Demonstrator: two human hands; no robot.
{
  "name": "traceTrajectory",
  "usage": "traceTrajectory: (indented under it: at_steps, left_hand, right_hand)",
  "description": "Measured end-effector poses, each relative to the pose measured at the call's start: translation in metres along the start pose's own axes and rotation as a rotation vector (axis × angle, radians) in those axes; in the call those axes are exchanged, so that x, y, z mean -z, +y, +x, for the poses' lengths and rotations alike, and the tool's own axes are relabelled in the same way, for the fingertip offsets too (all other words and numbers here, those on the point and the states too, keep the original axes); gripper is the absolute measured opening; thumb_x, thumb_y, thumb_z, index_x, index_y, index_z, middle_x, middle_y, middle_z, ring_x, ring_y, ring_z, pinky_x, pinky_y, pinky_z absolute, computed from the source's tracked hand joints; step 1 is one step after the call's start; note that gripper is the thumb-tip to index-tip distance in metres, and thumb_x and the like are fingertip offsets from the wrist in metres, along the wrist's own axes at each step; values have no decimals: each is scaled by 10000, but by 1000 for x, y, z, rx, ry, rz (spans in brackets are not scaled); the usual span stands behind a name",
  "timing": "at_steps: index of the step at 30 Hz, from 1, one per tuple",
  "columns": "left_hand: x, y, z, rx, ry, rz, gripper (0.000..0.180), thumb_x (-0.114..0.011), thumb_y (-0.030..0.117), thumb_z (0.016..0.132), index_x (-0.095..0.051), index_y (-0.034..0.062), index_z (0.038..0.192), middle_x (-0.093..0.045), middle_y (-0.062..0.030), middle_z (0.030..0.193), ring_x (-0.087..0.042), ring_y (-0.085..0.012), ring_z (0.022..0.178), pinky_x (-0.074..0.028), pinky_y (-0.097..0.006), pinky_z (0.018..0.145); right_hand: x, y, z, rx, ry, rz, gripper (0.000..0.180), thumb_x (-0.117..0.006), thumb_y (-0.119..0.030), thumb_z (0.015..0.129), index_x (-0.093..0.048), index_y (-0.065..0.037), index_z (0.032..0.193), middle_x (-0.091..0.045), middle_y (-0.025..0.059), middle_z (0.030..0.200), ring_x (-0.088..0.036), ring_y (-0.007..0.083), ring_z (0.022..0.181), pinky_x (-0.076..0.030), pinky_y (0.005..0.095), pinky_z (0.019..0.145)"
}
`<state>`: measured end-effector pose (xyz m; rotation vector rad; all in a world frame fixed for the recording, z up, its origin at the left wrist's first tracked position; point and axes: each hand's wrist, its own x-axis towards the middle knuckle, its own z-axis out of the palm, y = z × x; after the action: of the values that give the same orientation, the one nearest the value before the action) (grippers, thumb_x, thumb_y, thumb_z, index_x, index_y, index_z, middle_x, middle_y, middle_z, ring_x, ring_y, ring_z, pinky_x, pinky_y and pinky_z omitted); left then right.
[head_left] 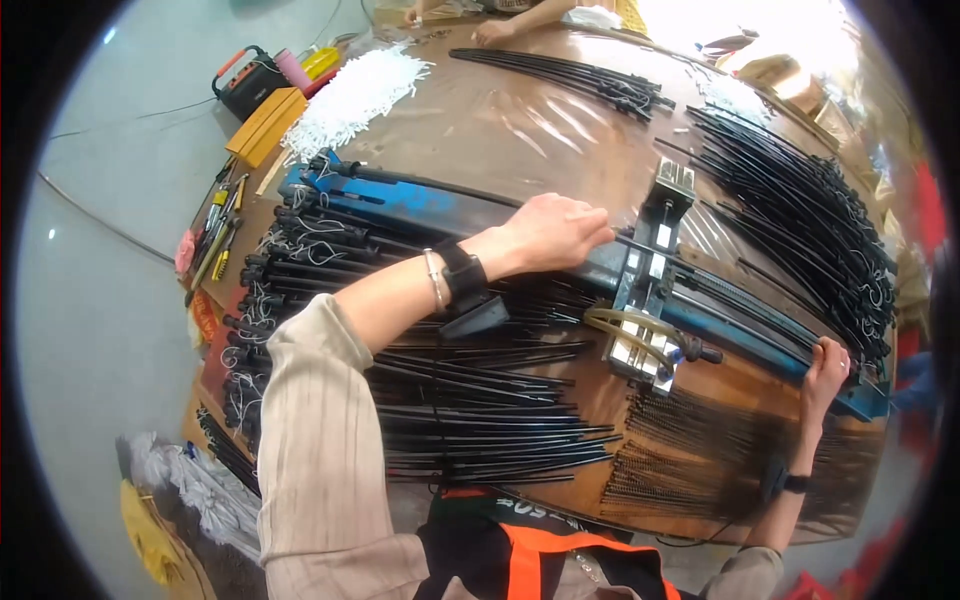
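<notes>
The left hand (558, 232) is gripping one slender black rod (742, 290) beside one screw vise (656, 266); the right hand (827, 372) is pinching near the rod's right end. One yellow box (266, 127) is sitting at the counter's (470, 115) left edge, hiding its contents.

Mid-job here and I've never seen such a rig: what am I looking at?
No robot here: these are a person's bare hands, seen from above by a wide camera on that person's head, which bends straight edges. The left hand appears closed on a long dark rod, just left of a metal clamp on a blue beam; the right hand seems to pinch that rod farther right. On the table around them lie many black rods and a pile of small white pieces. Another person's hand shows at the top.
</notes>
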<state>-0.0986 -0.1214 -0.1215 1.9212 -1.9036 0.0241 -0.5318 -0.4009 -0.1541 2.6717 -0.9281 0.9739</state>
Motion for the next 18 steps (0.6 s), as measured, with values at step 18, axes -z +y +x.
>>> traceTrajectory:
  at_steps: [18]
  left_hand:
    - [-17, 3, 5, 132, 27, 99, 194, -555, 254, 949, -619, 88, 870, -628, -189, 765, -611, -409, 729, -483, -509, 610]
  right_hand:
    - [14, -111, 16, 196, 33, -84, 373, -596, -71, 791, -603, -46, 1163, -625, 159, 1122, -583, 334, 1073, -444, 452, 913]
